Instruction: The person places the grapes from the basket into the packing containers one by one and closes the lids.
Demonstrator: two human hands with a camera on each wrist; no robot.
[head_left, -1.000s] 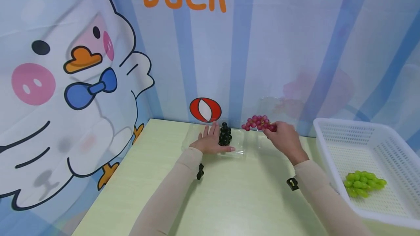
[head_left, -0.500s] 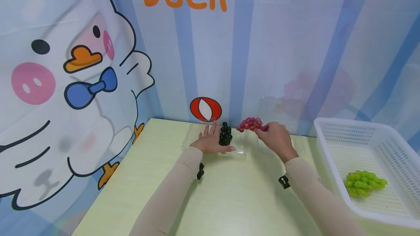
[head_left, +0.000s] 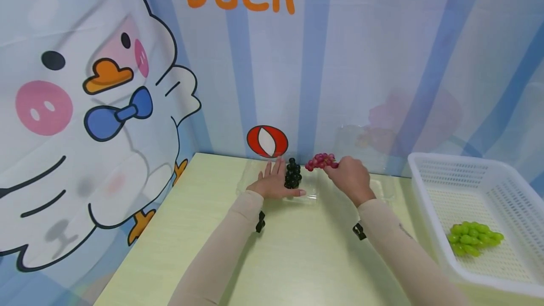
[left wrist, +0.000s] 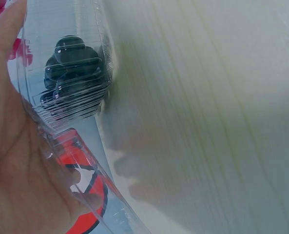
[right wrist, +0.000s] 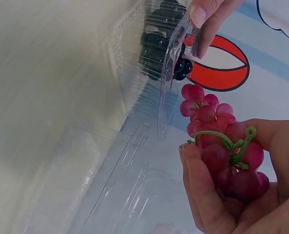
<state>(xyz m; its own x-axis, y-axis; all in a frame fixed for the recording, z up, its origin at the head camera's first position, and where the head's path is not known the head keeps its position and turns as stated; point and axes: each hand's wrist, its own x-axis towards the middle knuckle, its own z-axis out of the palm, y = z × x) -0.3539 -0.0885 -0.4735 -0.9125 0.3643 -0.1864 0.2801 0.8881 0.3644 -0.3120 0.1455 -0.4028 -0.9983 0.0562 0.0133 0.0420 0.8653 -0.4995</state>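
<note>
My left hand [head_left: 272, 185] rests against a clear plastic clamshell box [head_left: 311, 195] with its fingers straight and spread. A bunch of black grapes [head_left: 293, 174] lies in that box, beside the hand. In the left wrist view the black grapes [left wrist: 73, 68] show through the ridged plastic wall. My right hand [head_left: 352, 178] pinches a bunch of red grapes [head_left: 319, 161] in the air, to the right of the black grapes. The green stem [right wrist: 232, 146] of the bunch sits near the fingertips in the right wrist view.
Another clear clamshell box [head_left: 386, 188] stands behind my right hand, its lid [head_left: 345, 138] raised against the backdrop. A white slotted basket [head_left: 429, 221] on the right holds green grapes [head_left: 473, 239]. The printed backdrop [head_left: 340, 60] rises behind the table [head_left: 280, 259].
My right hand has moved left with the red grapes, bringing them nearer the black grapes and the left box. My left hand has stayed in place.
</note>
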